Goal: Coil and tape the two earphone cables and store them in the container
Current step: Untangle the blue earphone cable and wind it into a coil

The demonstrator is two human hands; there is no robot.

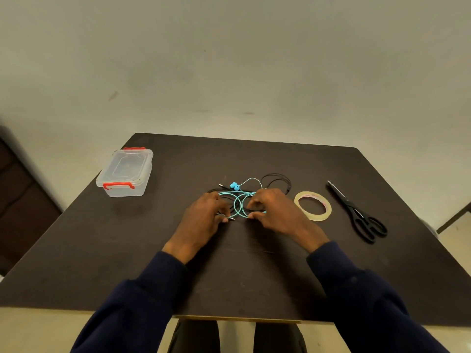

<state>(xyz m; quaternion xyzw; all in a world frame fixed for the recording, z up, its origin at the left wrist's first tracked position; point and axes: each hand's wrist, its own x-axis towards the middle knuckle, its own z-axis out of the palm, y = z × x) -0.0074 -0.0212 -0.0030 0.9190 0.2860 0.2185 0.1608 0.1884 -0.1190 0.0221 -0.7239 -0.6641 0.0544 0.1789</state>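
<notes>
Left hand [204, 220]: your fingers are curled, pinching the teal cable [238, 200] near its plug end, just left of frame centre.
Right hand [275, 212]: it is curled too, gripping the same cable's loops from the other side.
Teal cable: it lies half looped between your hands on the surface [242, 276], with the earbuds [235, 186] just above.
Black cable [277, 178]: it is loose and crosses under the teal loops, so the two are likely tangled. Lift the teal one fast and you may drag the black along or pull a knot tight.
Coil risk: the loops look springy – ease your pinch before taping and they could fan open.
Tape roll [316, 217]: it lies flat just right of your right hand, which could nudge it with a sideways sweep.
Scissors [356, 212]: they sit further right, closed, with the tips pointing away from you. Reach for the handles.
Container [125, 171]: it is in the upper left, well apart, with the lid on and red latches – it needs opening first, and it sits near the surface's left edge.
Open room: there is a broad bare stretch between the cables and the near edge, so work there.
</notes>
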